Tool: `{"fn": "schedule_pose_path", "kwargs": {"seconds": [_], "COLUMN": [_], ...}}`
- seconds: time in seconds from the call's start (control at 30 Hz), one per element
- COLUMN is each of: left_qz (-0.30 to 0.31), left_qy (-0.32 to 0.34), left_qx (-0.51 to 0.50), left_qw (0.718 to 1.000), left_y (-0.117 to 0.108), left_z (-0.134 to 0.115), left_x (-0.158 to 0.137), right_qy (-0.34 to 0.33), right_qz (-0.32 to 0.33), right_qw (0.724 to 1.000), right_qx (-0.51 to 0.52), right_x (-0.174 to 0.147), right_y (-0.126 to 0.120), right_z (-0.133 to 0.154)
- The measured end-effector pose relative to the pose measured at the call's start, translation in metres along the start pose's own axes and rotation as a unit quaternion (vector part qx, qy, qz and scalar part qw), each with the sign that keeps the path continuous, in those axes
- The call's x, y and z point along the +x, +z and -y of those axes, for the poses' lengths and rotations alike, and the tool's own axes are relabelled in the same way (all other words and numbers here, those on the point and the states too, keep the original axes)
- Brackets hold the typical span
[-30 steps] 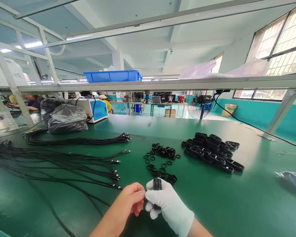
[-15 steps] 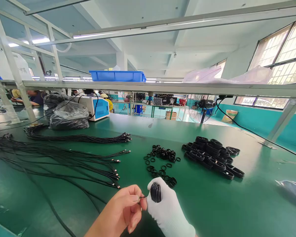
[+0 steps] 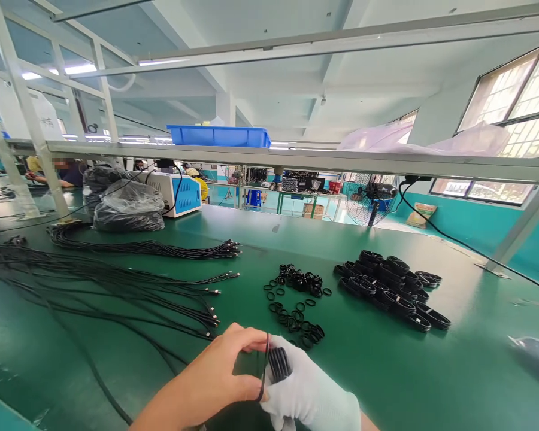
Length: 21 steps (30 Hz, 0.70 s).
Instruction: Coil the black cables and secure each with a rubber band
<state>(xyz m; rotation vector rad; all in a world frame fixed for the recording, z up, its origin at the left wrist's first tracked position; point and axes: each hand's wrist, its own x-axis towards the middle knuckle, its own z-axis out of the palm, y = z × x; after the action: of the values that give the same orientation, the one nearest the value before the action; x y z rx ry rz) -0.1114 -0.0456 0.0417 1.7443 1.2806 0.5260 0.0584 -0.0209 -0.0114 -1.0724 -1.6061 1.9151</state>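
Observation:
My right hand, in a white glove, is closed around a black coiled cable, whose stacked loops face left. Beside it my bare left hand holds a thin black elastic band stretched tall between thumb and fingers, right at the left end of the coil. Whether the band is around any loops I cannot tell. Just beyond the hands lie loose small black bands in a scattered heap. Straight black cables with metal-tipped plugs spread over the left side of the green table.
Finished-looking coiled cables are piled at the right. A clear plastic bag lies at the right edge. Behind stand plastic-wrapped bundles, a blue-and-white machine, and an overhead shelf with a blue tray. A fan stands beyond the table.
My left hand has gone from pinching near the coil to spreading the band between thumb and fingers. The right hand has turned slightly with the coil still in it.

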Motion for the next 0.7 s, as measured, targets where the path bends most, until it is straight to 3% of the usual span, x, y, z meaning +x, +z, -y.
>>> {"fn": "schedule_pose_path", "kwargs": {"seconds": [0.1,0.23,0.3,0.37,0.47,0.53,0.6,0.7], "left_qz": [0.031,0.002,0.005,0.045,0.078,0.048,-0.013,-0.137], "left_qy": [-0.004,-0.017,-0.027,-0.028,-0.032,-0.036,-0.037,-0.015], "left_qx": [-0.024,0.048,0.081,0.075,0.028,0.01,0.016,0.122], "left_qw": [0.999,0.999,0.996,0.996,0.996,0.998,0.999,0.983], "left_y": [0.009,0.023,0.022,0.013,-0.005,-0.009,-0.001,0.031], "left_z": [0.003,0.006,0.011,0.016,0.022,0.022,0.018,0.01], "left_x": [-0.001,0.003,0.01,0.017,0.022,0.02,0.013,-0.003], "right_qy": [-0.061,-0.13,-0.129,-0.117,-0.039,0.007,0.013,-0.023], "right_qz": [-0.05,-0.117,-0.113,-0.129,-0.114,-0.04,0.011,-0.067], "right_qw": [0.997,0.983,0.982,0.981,0.993,0.997,0.993,0.993], "right_qx": [-0.017,-0.061,-0.078,-0.08,-0.007,0.066,0.119,0.093], "right_x": [0.009,0.007,0.002,-0.002,-0.004,-0.004,-0.004,-0.006], "right_y": [-0.003,-0.003,0.001,0.006,0.011,0.011,0.009,0.002], "right_z": [-0.023,-0.036,-0.029,-0.017,-0.003,0.001,0.003,0.005]}}
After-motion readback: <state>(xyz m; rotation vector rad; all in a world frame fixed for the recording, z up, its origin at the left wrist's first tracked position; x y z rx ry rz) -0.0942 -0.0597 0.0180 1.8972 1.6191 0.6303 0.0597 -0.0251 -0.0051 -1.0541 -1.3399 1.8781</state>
